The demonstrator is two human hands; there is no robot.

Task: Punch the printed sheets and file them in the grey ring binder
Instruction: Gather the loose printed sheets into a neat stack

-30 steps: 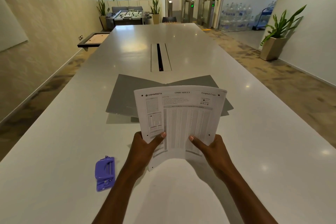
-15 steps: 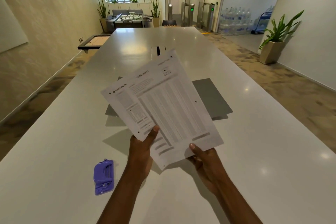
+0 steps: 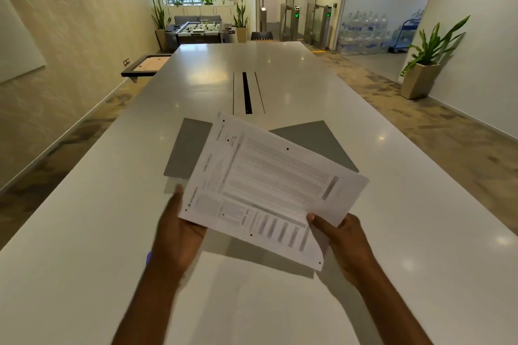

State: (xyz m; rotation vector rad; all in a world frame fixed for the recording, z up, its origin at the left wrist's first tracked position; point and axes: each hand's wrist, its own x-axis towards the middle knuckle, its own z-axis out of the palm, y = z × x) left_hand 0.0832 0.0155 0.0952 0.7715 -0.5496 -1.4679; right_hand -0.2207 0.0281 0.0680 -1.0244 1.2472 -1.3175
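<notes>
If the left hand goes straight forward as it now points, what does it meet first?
Probably the grey binder, lying open on the table just beyond the left hand. The hand holds the sheets above the table, so it may pass over; depth is unclear.

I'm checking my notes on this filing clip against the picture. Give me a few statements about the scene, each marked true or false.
1. Both hands hold the printed sheets. True: the left hand and the right hand each grip an edge.
2. The sheets lie flat on the table. False: they are held above it.
3. The grey binder lies open beyond the sheets. True.
4. The purple punch sits on the binder. False: only a sliver shows, beside the left wrist.
</notes>
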